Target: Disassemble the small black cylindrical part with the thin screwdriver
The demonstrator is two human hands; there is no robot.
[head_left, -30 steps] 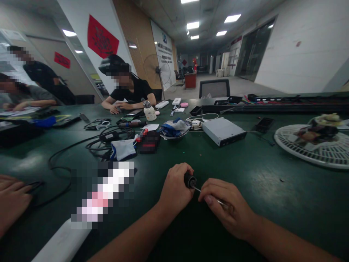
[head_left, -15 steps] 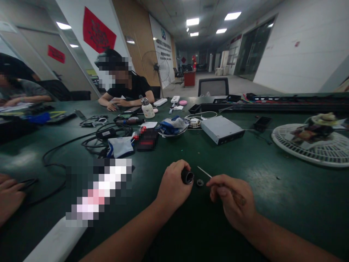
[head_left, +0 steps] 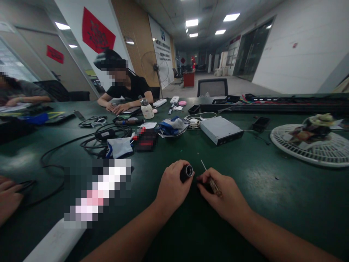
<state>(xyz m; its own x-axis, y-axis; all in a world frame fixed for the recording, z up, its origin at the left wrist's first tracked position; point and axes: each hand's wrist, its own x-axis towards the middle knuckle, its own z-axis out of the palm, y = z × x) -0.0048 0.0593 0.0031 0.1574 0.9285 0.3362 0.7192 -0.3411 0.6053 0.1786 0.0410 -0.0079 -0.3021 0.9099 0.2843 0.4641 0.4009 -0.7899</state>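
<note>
My left hand (head_left: 174, 185) is curled tight around a black cylindrical part (head_left: 186, 173), held just above the dark green workbench (head_left: 272, 182). My right hand (head_left: 223, 194) pinches a small screwdriver (head_left: 214, 186) by its translucent handle, its tip pointing up near the part. The lettering on the white wall sign (head_left: 159, 54) is too small for me to read.

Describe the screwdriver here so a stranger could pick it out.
Below the silver metal box on the green table, find the right hand. It holds a slim screwdriver, thin shaft pointing up, unlike the stubby black cylinder in the left hand.
</note>
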